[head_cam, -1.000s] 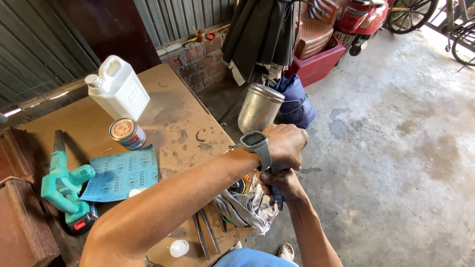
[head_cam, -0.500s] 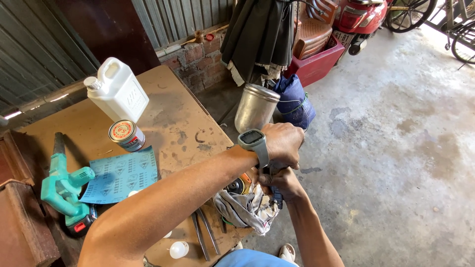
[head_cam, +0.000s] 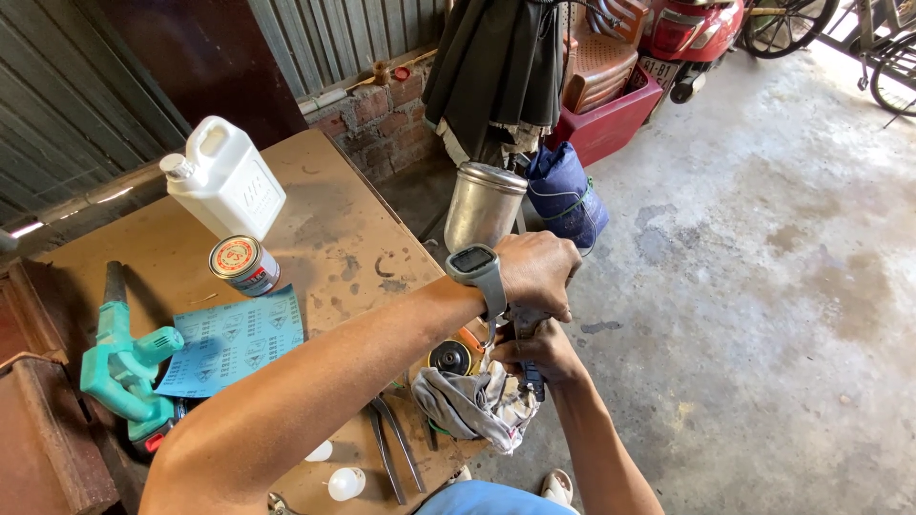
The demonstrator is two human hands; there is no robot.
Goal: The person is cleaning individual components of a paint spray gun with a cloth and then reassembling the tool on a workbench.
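Note:
My left hand (head_cam: pixel 536 272), with a grey watch (head_cam: pixel 474 262) on its wrist, is closed over the top of a spray gun just beside its dull metal cup (head_cam: pixel 485 208). The cup stands upright past the table's right edge. Below it, my right hand (head_cam: pixel 544 355) grips the gun's dark handle, most of which is hidden by both hands. A crumpled grey rag (head_cam: pixel 472 405) hangs against the right hand at the table corner; whether the fingers hold it I cannot tell.
The brown wooden table (head_cam: pixel 334 210) carries a white jug (head_cam: pixel 229 181), a round tin (head_cam: pixel 243 264), a blue abrasive sheet (head_cam: pixel 234 339), a green power tool (head_cam: pixel 119 367) and metal pliers (head_cam: pixel 391 443). A blue bag (head_cam: pixel 563 195) and red crate (head_cam: pixel 611 119) stand on the concrete floor.
Both hands keep their hold on the spray gun. The cup and left hand have shifted only slightly toward the table.

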